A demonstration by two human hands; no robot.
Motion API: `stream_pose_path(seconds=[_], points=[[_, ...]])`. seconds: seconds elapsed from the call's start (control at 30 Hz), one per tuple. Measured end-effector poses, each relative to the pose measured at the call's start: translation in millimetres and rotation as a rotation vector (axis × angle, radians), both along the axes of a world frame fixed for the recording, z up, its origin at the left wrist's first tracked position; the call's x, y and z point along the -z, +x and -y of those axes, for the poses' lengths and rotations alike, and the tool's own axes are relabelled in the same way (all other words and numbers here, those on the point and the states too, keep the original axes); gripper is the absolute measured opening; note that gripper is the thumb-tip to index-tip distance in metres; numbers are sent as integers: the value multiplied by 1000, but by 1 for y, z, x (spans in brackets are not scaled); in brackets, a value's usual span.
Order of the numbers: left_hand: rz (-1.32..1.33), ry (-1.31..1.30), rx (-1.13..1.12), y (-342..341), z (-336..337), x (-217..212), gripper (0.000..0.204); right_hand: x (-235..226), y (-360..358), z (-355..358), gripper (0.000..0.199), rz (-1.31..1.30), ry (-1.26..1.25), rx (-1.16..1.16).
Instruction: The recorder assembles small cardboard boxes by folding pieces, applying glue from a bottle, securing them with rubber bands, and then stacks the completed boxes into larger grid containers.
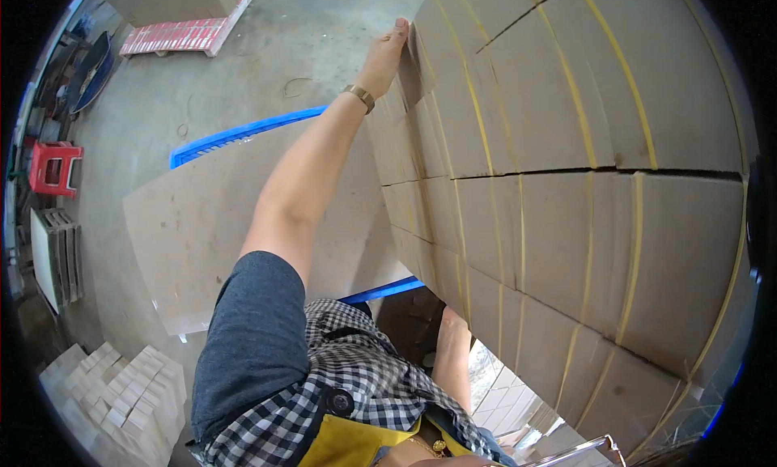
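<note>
A large block of brown cardboard cartons (542, 224), crossed by yellow straps or tape and split by dark seams, fills the right side. At its far left edge, my left hand (388, 56) grips the cardboard; its fingers are partly hidden against the side. That arm stretches forward with a gold-coloured watch at the wrist. My right forearm (453, 358) reaches up behind the lower left edge of the cartons, which hide the right hand. Below my left arm lies a flat sheet of cardboard (202, 224) on a blue plastic pallet (243, 131).
At the far left a carton rests on a red and white pallet (174, 38). Along the left stand a red stool (57, 169), leaning panels (58, 252) and a pile of pale blocks (121, 394). Concrete floor (267, 54) lies between them.
</note>
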State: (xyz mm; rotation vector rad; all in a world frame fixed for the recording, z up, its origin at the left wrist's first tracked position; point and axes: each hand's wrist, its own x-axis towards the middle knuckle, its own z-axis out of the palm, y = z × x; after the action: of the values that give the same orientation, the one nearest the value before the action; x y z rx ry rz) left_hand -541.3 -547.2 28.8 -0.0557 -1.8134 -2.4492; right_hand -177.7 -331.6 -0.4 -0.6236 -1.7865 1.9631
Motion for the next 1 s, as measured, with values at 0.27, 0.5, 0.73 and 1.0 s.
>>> stream_pose_path(seconds=[0.27, 0.5, 0.73, 1.0], points=[[-111, -17, 46, -2, 16, 29, 72, 2, 8, -10, 64, 85, -103, -1], [203, -294, 169, -13, 21, 141, 75, 33, 6, 3, 62, 301, -417, -82], [211, 5, 30, 7, -8, 127, 71, 47, 0, 4, 55, 354, -820, 56], [223, -57, 51, 9, -4, 120, 69, 38, -4, 4, 57, 378, -868, 98]])
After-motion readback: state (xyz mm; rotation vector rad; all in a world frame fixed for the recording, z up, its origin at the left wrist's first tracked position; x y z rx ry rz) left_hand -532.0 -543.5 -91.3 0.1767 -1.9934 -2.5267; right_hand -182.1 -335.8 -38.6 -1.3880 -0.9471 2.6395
